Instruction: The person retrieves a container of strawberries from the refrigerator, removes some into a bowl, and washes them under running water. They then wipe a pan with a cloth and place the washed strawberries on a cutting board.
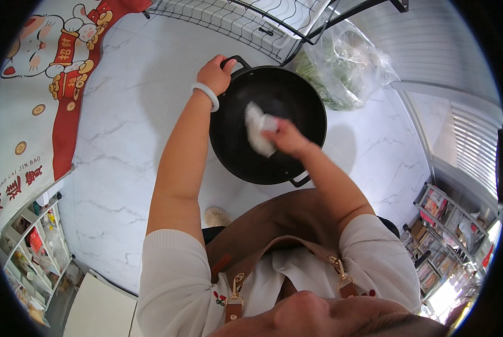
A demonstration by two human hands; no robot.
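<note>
A black two-handled wok (272,88) is in front of me, above the marble-patterned floor. My left hand (217,75) grips its upper-left loop handle, and that wrist wears a white bangle. Inside the wok, my right hand (285,135) is closed on a white cloth or paper wipe (258,130); motion blurs it, so its material cannot be told. The wok's other loop handle points down and to the right, close to my right forearm.
A black wire rack (234,29) stands beyond the wok. Beside it is a clear plastic bag of greens (344,71). A cat-patterned mat or cover (36,105) lies left. Shelving units (36,252) stand at both lower sides.
</note>
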